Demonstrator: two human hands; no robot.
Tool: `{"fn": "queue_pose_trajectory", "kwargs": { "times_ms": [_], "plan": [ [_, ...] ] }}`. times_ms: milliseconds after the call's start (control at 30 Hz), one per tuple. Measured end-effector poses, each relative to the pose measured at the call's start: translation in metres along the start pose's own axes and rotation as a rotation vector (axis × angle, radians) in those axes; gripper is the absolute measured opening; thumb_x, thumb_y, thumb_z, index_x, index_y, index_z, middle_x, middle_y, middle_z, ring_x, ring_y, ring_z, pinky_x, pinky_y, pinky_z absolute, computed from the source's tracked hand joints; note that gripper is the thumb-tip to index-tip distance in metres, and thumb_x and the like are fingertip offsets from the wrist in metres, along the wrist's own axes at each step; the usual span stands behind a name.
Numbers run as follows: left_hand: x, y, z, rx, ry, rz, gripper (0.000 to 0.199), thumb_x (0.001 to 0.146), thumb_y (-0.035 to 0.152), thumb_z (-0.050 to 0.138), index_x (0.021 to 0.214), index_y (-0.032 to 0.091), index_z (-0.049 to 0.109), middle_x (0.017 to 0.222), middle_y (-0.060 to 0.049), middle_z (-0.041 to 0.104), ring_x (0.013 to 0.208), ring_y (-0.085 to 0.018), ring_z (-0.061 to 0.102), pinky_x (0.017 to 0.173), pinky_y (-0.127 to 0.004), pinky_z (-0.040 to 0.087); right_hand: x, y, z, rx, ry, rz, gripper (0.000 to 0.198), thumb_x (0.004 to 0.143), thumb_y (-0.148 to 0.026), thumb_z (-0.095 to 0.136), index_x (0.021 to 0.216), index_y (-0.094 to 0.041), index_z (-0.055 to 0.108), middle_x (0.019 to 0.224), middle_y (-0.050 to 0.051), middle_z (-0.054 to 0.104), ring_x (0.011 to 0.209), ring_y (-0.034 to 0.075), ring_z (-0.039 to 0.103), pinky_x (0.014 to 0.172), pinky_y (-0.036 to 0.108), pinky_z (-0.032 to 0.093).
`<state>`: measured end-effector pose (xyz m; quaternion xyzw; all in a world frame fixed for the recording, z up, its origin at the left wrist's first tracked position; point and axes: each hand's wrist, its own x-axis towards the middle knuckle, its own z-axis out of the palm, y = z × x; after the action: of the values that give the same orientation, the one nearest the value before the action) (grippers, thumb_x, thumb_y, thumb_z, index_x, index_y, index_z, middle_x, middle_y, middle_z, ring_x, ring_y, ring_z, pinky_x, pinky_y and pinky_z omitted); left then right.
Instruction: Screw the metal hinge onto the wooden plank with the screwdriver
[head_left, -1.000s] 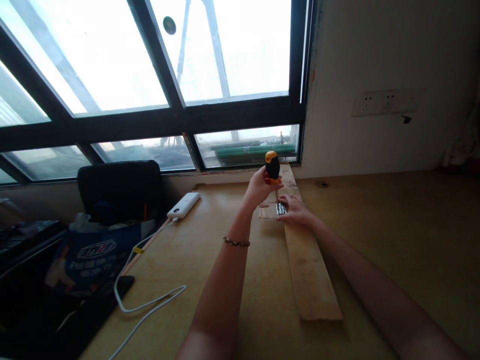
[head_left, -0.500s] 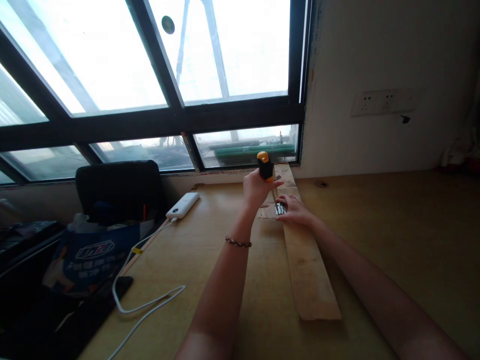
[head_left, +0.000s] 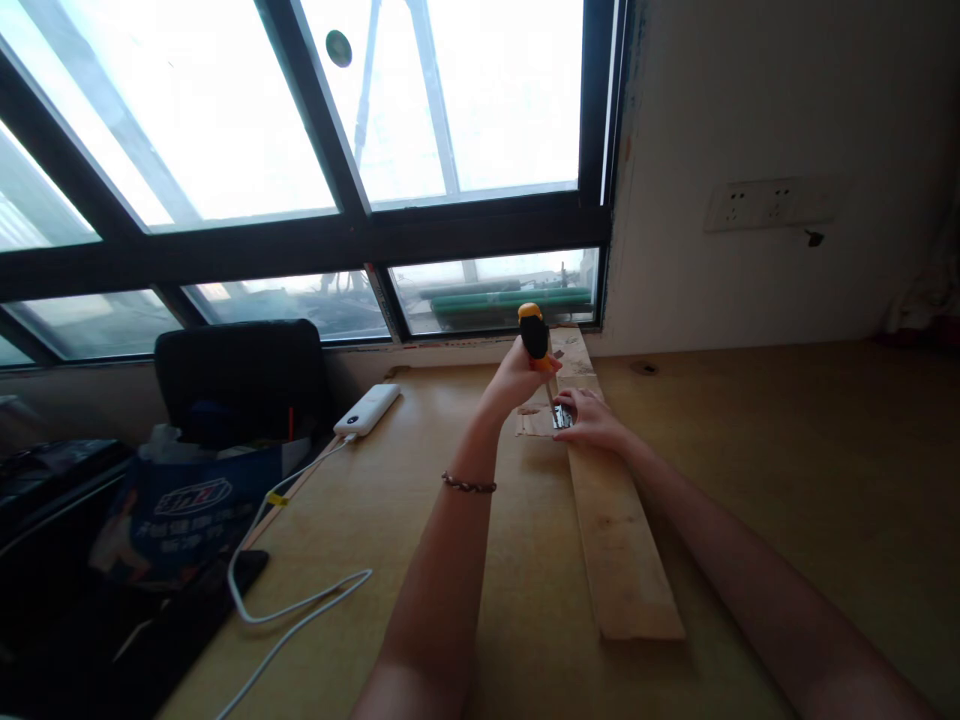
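Observation:
My left hand (head_left: pixel 517 380) is closed round the black and yellow handle of a screwdriver (head_left: pixel 533 332). The tool stands nearly upright, and its thin shaft runs down to a small shiny metal plate (head_left: pixel 560 416). Whether the tip sits in a screw is too small to tell. With thumb and fingers on either side, my right hand (head_left: pixel 592 420) grips that plate against a long wooden board (head_left: pixel 622 540). A short, thin piece of wood (head_left: pixel 534 420) sticks out to the left beneath the plate.
The board lies lengthwise on a wooden table (head_left: pixel 360 520), its far end near the window. At the left edge are a white power bank (head_left: pixel 367 408) and its white cable (head_left: pixel 300 607). Beyond that edge stand a black chair (head_left: pixel 236 375) and a blue bag (head_left: pixel 195 510).
My left thumb, stretched out before, has curled in against the screwdriver handle, and the wrist has turned a little. More of the shaft shows. My right hand stays in place.

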<state>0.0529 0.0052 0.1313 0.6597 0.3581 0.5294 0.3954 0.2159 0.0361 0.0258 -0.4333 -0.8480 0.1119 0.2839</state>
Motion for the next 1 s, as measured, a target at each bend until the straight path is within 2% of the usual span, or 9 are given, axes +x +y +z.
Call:
{"fn": "queue_pose_trajectory", "kwargs": {
  "times_ms": [67,267,333,500,633,733,833,1000],
  "plan": [
    [0.000,0.001,0.003,-0.032,0.008,0.001,0.033,0.058,0.010,0.065,0.082,0.016,0.044,0.070,0.001,0.058,0.067,-0.012,0.058,0.069,-0.029,0.047,0.000,0.001,0.000,0.010,-0.001,0.001,0.063,0.053,-0.047,0.074,0.107,-0.020,0.057,0.114,0.006,0.057,0.105,0.026,0.048,0.092,0.038,0.035],
    [0.005,-0.012,0.012,-0.011,0.150,0.003,0.036,0.058,0.028,0.072,0.080,0.017,0.046,0.065,0.004,0.051,0.058,-0.011,0.054,0.060,-0.028,0.048,0.001,0.002,0.001,0.011,-0.012,0.015,0.067,0.053,-0.049,0.073,0.110,-0.019,0.057,0.117,0.007,0.055,0.107,0.026,0.047,0.092,0.038,0.035],
    [0.005,-0.012,0.012,0.075,0.172,-0.013,0.035,0.057,0.032,0.073,0.076,0.016,0.048,0.065,0.003,0.052,0.059,-0.012,0.055,0.059,-0.028,0.047,0.002,0.002,0.001,0.012,-0.014,0.015,0.067,0.053,-0.049,0.074,0.110,-0.019,0.056,0.117,0.008,0.055,0.107,0.027,0.047,0.092,0.039,0.036],
    [0.001,0.002,0.010,0.482,0.260,0.030,0.038,0.048,0.038,0.077,0.068,0.016,0.053,0.066,0.000,0.058,0.067,-0.016,0.056,0.059,-0.025,0.041,0.003,0.003,0.002,0.016,-0.018,0.023,0.067,0.052,-0.048,0.074,0.110,-0.020,0.057,0.114,0.008,0.056,0.106,0.027,0.049,0.092,0.040,0.035],
    [-0.002,0.006,0.009,0.554,0.292,0.068,0.036,0.050,0.037,0.076,0.070,0.016,0.055,0.068,0.000,0.061,0.065,-0.014,0.055,0.056,-0.023,0.039,0.001,0.001,0.001,0.018,-0.005,0.025,0.068,0.051,-0.047,0.075,0.110,-0.020,0.056,0.114,0.008,0.056,0.107,0.027,0.048,0.092,0.039,0.035],
    [-0.001,0.001,0.006,0.511,0.255,0.096,0.034,0.051,0.035,0.075,0.071,0.015,0.057,0.069,0.000,0.062,0.066,-0.014,0.056,0.057,-0.023,0.040,0.000,0.000,0.000,0.017,0.002,0.016,0.068,0.051,-0.046,0.075,0.110,-0.020,0.055,0.113,0.008,0.057,0.107,0.027,0.048,0.092,0.039,0.035],
    [0.001,-0.006,0.004,0.368,0.162,0.119,0.033,0.051,0.030,0.075,0.076,0.015,0.059,0.075,-0.002,0.065,0.071,-0.015,0.060,0.061,-0.024,0.043,0.000,-0.001,0.000,0.012,0.007,0.019,0.068,0.051,-0.047,0.075,0.110,-0.019,0.055,0.112,0.008,0.057,0.107,0.027,0.047,0.092,0.039,0.035],
    [0.002,-0.005,0.004,0.114,-0.013,0.063,0.038,0.051,0.021,0.076,0.083,0.012,0.058,0.081,-0.007,0.066,0.078,-0.019,0.063,0.069,-0.030,0.049,0.000,-0.001,0.000,0.003,0.008,0.025,0.067,0.052,-0.048,0.075,0.109,-0.017,0.056,0.113,0.009,0.057,0.106,0.027,0.048,0.092,0.039,0.035]
  ]
}}
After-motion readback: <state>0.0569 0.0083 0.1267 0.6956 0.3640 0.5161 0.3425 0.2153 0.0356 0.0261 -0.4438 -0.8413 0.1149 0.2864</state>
